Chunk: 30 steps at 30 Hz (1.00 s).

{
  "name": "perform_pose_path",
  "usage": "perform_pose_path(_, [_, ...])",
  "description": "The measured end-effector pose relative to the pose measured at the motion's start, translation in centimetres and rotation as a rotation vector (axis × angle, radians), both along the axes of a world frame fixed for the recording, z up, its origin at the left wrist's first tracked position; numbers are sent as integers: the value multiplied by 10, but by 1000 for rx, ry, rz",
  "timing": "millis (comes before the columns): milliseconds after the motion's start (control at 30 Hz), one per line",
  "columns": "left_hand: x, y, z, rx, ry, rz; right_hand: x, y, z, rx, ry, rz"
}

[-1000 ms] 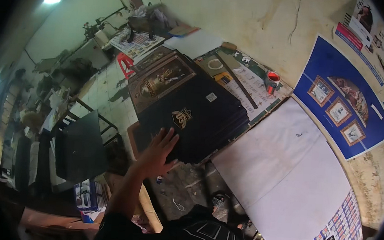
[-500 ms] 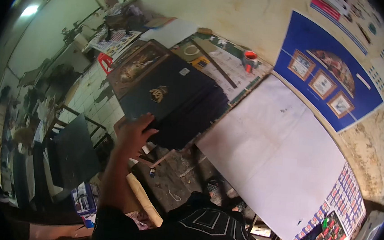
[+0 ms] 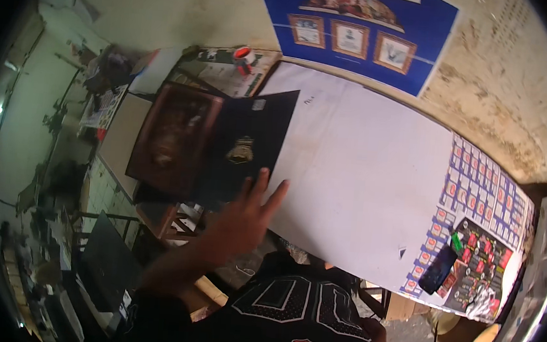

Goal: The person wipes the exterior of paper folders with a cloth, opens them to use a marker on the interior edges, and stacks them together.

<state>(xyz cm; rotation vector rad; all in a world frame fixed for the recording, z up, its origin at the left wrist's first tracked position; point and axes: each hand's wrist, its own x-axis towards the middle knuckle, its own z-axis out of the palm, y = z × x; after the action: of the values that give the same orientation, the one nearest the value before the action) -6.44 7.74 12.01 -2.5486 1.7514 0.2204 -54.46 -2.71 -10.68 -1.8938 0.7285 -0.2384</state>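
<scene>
My left hand (image 3: 241, 220) reaches in from the lower left with its fingers stretched out and spread. Its fingertips lie at the near right part of a dark flat cover (image 3: 252, 121), which carries a gold emblem and a small pale label. A brown framed-looking picture panel (image 3: 173, 134), somewhat blurred, makes up the left side of the same flat piece. The right edge of the cover overlaps a large white sheet (image 3: 363, 171) on the table. Whether my thumb goes beneath the cover is hidden. My right hand is out of view.
A red-rimmed cup (image 3: 244, 58) stands at the back of the table. At the right end lie a dark phone-like object (image 3: 438, 269) and a colourful printed sheet (image 3: 481, 268). A blue poster (image 3: 361, 33) hangs on the wall. A dark panel (image 3: 107, 261) leans at lower left.
The view has turned to the right. The dark cover and picture panel have shifted right, onto the edge of the white sheet, and my left hand has moved right along with them.
</scene>
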Motion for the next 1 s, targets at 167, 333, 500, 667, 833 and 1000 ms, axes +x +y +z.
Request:
perform_pose_path(167, [-52, -88, -111, -37, 255, -3, 10, -1, 53, 221, 92, -211])
perform_pose_path(333, [-138, -124, -164, -89, 308, -225, -35, -2, -63, 956, 909, -246])
perform_pose_path(500, [-102, -117, -203, -74, 530, -211, -79, 26, -85, 956, 527, -396])
perform_pose_path(667, [36, -25, -289, -328, 83, 146, -15, -21, -9, 1262, 100, -562])
perform_pose_path(833, [85, -17, -292, -188, -10, 105, 154, -108, 14, 486, -96, -533])
perform_pose_path(1000, [88, -18, -301, -171, 48, 111, 361, -135, -43, -265, 37, -412])
